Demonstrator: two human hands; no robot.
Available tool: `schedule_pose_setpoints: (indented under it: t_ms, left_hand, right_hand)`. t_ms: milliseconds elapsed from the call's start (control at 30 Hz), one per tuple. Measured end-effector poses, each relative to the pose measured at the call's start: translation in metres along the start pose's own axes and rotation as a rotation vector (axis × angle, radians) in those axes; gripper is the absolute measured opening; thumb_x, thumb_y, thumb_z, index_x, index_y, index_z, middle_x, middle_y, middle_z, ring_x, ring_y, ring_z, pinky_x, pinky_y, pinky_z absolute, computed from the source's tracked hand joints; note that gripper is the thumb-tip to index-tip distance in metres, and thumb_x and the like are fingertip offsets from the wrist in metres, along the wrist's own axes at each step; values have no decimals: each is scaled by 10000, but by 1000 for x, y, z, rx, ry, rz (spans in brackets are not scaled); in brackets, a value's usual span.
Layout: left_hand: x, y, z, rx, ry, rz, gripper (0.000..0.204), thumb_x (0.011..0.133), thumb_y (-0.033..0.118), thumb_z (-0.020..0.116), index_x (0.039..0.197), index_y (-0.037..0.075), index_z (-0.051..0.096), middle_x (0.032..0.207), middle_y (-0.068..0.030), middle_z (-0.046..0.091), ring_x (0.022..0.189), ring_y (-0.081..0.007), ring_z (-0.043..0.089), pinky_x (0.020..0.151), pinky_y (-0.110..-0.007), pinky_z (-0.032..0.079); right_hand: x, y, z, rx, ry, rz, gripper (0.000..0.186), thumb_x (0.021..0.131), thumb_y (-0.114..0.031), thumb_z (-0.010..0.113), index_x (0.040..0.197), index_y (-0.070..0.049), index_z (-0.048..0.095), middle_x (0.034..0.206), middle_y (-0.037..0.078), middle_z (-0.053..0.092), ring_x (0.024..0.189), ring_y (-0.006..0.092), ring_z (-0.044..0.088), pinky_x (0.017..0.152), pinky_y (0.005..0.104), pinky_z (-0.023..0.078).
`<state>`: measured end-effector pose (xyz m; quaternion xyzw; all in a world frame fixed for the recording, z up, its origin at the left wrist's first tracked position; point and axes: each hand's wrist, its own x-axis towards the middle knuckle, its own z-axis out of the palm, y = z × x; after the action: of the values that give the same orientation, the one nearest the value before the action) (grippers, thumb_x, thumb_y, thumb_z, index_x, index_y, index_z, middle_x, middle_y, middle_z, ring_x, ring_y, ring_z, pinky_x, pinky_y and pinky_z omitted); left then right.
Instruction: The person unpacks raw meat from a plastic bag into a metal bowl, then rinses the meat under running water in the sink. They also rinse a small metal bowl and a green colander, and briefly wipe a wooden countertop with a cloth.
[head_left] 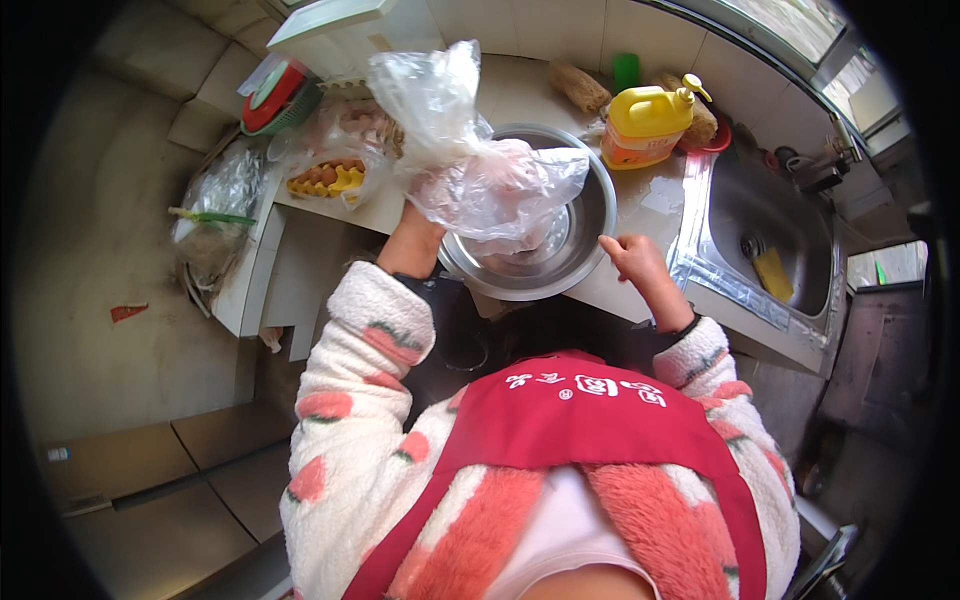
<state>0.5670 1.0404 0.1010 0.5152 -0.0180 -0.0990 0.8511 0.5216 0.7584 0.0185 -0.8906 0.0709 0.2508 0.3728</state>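
Note:
A clear plastic bag [500,185] with something pale pink inside hangs over a round steel basin [606,205] on the counter. My left hand [424,222] is at the bag's left side, closed on it, its fingers mostly hidden by the crumpled film. Part of the bag stands up loosely above the hand. Beside the basin's right rim is my right hand [638,262], fingers curled in and the index finger close to the rim. Whether it touches the rim or pinches something small, I cannot tell.
A yellow pump bottle [645,125] stands right of the basin, near a steel sink [820,260] holding a yellow sponge [772,275]. Bagged eggs in a yellow tray [345,183], a white bin [335,40] and red and green baskets [275,95] crowd the left. A green cup [626,70] stands behind.

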Motion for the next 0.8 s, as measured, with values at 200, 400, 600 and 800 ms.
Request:
schedule_pose_setpoints:
  t_ms: [200,400,600,800]
  left_hand:
    - [28,-31,-19,-54,-128,-85,237,835,172,509,1017,21,522,874,-81,574,794,-221,567,735,-317,474]
    - [53,-50,-39,-53,108,-99,179,812,148,514,969,66,535,869,-60,576,746,-167,579,629,-293,499]
    - [47,-60,-50,88,189,-249,165,776,129,506,936,110,545,749,-8,565,559,-99,524,404,-212,369]
    - [38,-49,-46,-16,146,-79,152,704,80,608,840,103,543,672,6,531,475,-79,452,370,-201,319]
  right_hand:
    - [-49,-88,12,55,540,-1040,538,635,-63,652,1134,-60,450,1177,172,425,795,268,559,642,313,478]
    - [-62,-145,33,-241,626,-1247,564,595,-113,673,1115,-53,463,1177,154,441,790,257,548,679,336,438]
    - [-40,-142,54,-405,538,-1005,622,633,-248,660,1137,16,409,1039,154,504,922,283,500,819,354,353]
    - [8,-124,78,-613,358,-539,285,677,-244,623,873,-44,572,666,117,585,667,293,570,680,402,404]
